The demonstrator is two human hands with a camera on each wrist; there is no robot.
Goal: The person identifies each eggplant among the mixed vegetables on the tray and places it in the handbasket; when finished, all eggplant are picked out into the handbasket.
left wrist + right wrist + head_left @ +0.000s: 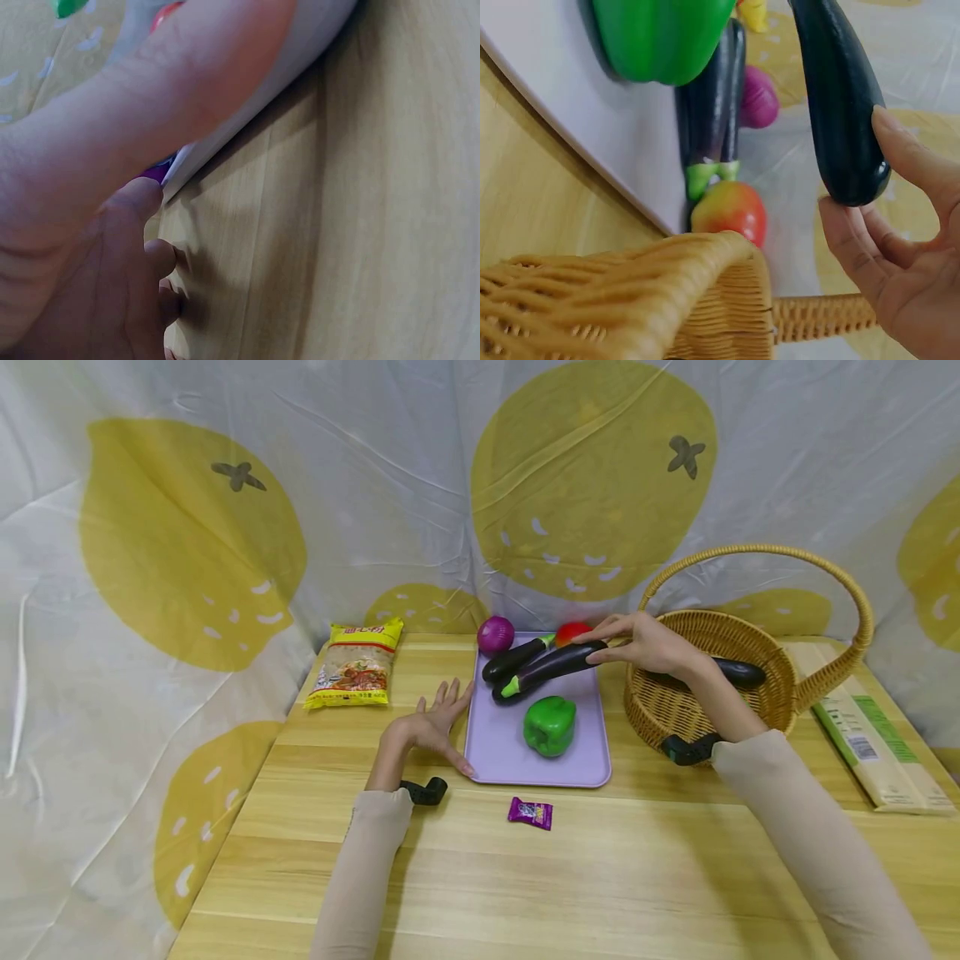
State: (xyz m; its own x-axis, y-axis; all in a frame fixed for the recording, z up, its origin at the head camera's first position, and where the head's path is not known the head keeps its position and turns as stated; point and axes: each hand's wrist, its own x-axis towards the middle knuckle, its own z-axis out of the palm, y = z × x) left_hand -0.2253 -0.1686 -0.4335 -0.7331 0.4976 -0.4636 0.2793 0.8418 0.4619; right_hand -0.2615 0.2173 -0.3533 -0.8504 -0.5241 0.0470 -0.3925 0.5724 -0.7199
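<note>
My right hand (651, 643) pinches one end of a dark purple eggplant (840, 97) between thumb and fingers, holding it over the lilac tray (495, 756). The eggplant's green cap points left and toward me. Under it, two more eggplants (712, 112) lie side by side on the tray. A green bell pepper (550, 727) sits on the tray's near half, and a red and yellow round fruit (731, 214) at its far right. A purple onion (496, 635) is at the far left corner. My left hand (431, 728) rests by the tray's left edge, fingers spread, thumb at the near corner.
Right of the tray stands a wicker basket (637, 714) with a tall handle and a dark, glossy eggplant-like thing (741, 672) inside. Beyond it lies a flat beige-green pack (862, 735). A yellow food bag (356, 664) lies at left, a small purple wrapped packet (530, 812) in front.
</note>
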